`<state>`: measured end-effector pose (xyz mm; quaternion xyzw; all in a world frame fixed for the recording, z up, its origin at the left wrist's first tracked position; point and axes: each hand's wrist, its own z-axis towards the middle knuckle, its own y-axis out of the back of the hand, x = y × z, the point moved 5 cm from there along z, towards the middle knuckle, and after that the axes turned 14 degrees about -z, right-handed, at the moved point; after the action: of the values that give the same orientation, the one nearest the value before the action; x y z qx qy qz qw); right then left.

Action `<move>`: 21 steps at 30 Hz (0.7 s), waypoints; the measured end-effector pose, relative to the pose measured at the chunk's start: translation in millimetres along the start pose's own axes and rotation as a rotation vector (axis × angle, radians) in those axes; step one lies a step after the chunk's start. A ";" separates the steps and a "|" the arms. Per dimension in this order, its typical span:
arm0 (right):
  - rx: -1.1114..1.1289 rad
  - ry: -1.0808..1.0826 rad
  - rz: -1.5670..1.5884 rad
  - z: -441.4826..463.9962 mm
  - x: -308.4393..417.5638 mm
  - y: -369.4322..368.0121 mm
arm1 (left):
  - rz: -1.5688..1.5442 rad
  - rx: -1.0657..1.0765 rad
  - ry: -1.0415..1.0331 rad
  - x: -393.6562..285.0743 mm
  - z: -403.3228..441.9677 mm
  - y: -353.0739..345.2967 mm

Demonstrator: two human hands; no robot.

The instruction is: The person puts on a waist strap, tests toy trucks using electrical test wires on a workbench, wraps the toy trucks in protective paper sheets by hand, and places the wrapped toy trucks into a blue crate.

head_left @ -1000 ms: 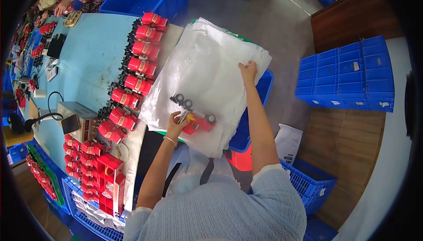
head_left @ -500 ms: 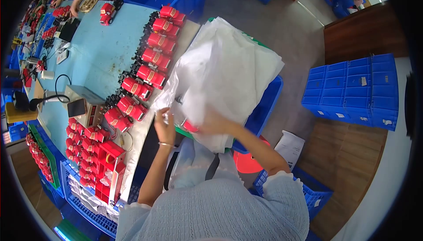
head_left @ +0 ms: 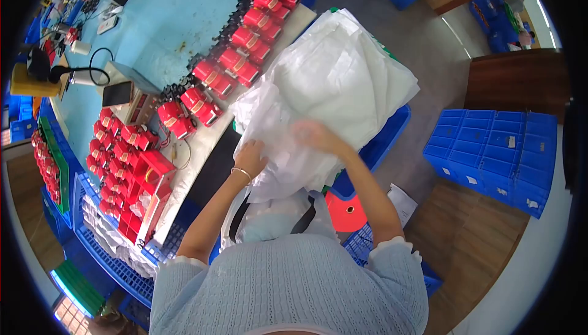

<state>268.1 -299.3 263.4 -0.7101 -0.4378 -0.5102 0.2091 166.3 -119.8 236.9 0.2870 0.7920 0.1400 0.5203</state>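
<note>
Thin white translucent sheets [head_left: 343, 68] lie in a broad, layered pile right in front of me. A crumpled sheet [head_left: 269, 111] covers the pile's near left part. My left hand [head_left: 250, 156] rests on that sheet's near left edge, fingers stretched over it. My right hand [head_left: 313, 136], smeared by motion, is over the middle of the near part, at the sheet; its grip is unclear. Beneath the pile a blue crate [head_left: 389, 133] shows along the right side. What lies under the sheets is hidden.
Red toy trucks [head_left: 248, 41] stand in a row along the bench [head_left: 159, 26] edge. More red parts [head_left: 116, 157] and a red tray [head_left: 150, 179] sit left, near a phone [head_left: 117, 94]. Stacked blue crates [head_left: 490, 151] stand right; a red stool [head_left: 346, 212] is below.
The white sheet, lifted and blurred before, now lies lower and covers the red item that showed near my hands. My left hand has moved right onto the sheet. The view has shifted.
</note>
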 end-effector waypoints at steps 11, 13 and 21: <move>0.063 -0.306 -0.610 63.3 -59.5 -3.4 | 0.171 -0.224 -0.057 -20.6 -10.3 19.6; -0.002 -0.339 -0.396 56.1 -50.9 -3.0 | 0.048 -0.304 -0.107 -39.2 -30.6 28.5; -0.233 -0.083 -0.062 -19.0 130.4 -49.9 | -1.633 -0.432 -0.221 -51.4 -92.9 60.6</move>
<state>228.6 -233.7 381.6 -0.7363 -0.4056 -0.5339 0.0911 116.1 -95.2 345.6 -0.4678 0.6511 -0.1598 0.5759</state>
